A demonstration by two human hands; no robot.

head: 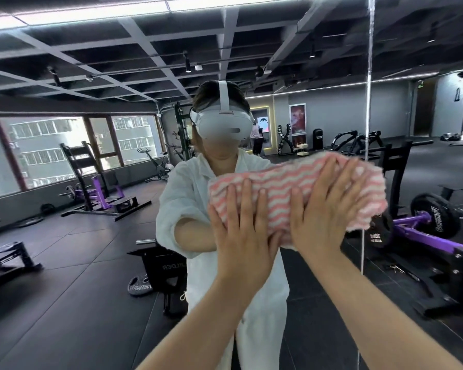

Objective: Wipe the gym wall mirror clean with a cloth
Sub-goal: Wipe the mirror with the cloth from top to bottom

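Both hands press a folded cloth (292,193) flat against the wall mirror (91,236). The cloth is thick and nubbly, a soft looped weave in wavy pink and white stripes, folded into a long pad that runs slantwise, its right end higher than its left. Its edges are rounded and a little ragged where the pile stands out.

The left hand (242,228) lies palm-down on the lower left part of the cloth, fingers spread wide and pointing up; its heel hangs off the cloth's lower edge. The right hand (329,209) lies flat just beside it on the middle and right part, fingers also splayed and angled up to the right. Neither hand curls around the fabric — they only bear on it with open palms. Both forearms are bare.

The mirror is smooth glass, and a thin vertical seam (368,102) between panels runs down just right of the cloth, passing behind its right end. In the glass a person in a loose white shirt (182,196) and white headset (225,124) shows, with dark rubber floor tiles (78,276), purple-and-black weight machines (425,236) and windows (64,145) behind. Broad unobstructed glass lies left of and below the cloth; the seam sits close on the right.
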